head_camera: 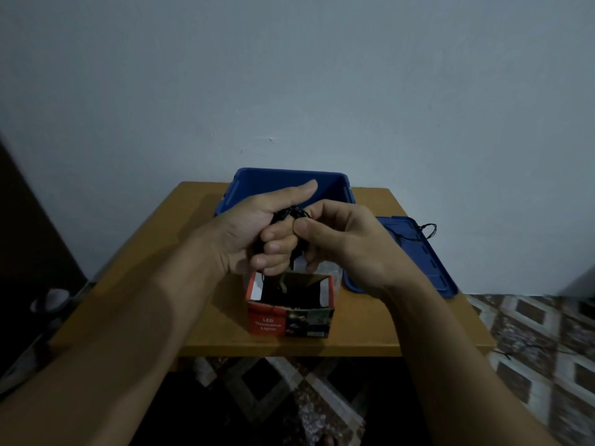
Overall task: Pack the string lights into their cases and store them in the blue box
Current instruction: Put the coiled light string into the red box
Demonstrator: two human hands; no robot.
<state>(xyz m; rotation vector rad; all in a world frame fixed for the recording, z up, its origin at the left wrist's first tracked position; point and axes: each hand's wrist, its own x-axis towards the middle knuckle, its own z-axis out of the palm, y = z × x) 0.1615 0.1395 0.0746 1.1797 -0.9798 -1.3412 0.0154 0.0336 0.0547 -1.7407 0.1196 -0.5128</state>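
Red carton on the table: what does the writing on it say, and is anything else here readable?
"LED Decorative Lights": red front panel of the carton.
Small print on the carton's right picture panel: too blurred to read.
Blue box and blue lid: no text visible.

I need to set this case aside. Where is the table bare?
Bare: the table left of the blue box; also the front corner between the red case and the lid. Crowded: the middle, where the left hand and right hand hold the lights over the case.
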